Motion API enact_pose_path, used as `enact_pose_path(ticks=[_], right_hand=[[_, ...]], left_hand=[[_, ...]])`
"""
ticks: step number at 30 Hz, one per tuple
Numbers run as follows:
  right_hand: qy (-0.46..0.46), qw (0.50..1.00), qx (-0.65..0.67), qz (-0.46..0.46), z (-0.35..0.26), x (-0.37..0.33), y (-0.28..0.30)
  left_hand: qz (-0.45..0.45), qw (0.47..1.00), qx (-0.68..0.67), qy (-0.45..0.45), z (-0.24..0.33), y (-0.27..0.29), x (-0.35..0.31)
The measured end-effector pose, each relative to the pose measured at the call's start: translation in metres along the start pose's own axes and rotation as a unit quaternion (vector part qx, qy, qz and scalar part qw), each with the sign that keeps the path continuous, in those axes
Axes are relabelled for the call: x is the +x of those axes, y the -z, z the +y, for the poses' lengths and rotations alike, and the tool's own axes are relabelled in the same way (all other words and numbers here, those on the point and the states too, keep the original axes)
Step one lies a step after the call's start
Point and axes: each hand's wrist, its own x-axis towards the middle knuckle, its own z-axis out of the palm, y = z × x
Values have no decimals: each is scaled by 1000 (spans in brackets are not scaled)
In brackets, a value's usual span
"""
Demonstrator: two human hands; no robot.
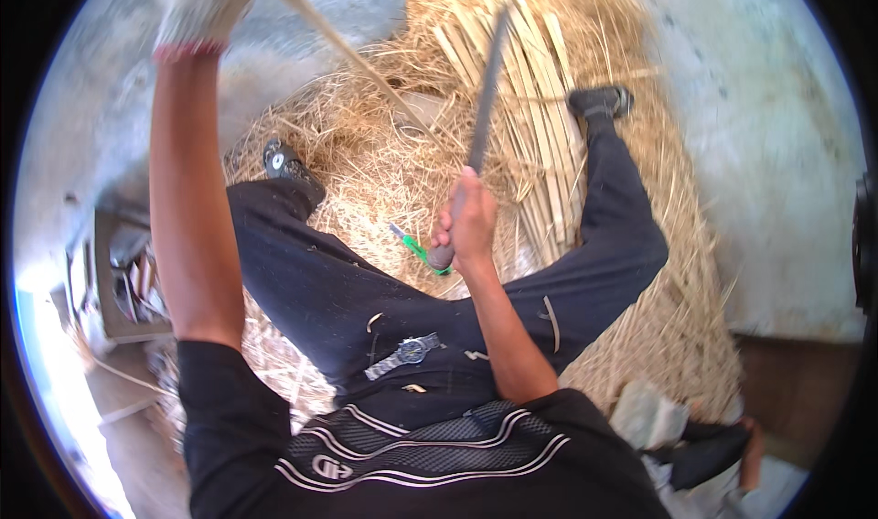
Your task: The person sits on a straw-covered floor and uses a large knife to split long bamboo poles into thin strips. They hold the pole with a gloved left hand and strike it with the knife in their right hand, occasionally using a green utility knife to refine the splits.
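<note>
My left hand, in a pale work glove with a red cuff, is raised at the upper left, partly cut off by the picture's edge. It grips one end of a long thin bamboo strip, which slants down to the right toward the straw. My bare right hand is closed round the handle of a long dark knife, its narrow blade pointing up and away from me. The strip's lower end comes close to the blade; I cannot tell if they touch. Just left of the handle lies a green utility knife.
Between my spread legs lies a heap of straw-like shavings. Split pale strips are bundled by my right foot. A container of tools stands at left. A wristwatch rests on my lap; cloth items lie lower right.
</note>
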Motion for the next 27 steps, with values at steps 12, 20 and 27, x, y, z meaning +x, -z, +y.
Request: enact_pose_path(ticks=[12, 20, 27], right_hand=[[26, 999, 8, 22, -18, -1, 10], [28, 999, -32, -22, -15, -6, 11], [29, 999, -41, -11, -18, -5, 19]], left_hand=[[-208, 955, -153, 144, -8, 34, 70], [-365, 888, -204, 192, -19, -4, 85], [-363, 891, -192, 194, -25, -21, 81]])
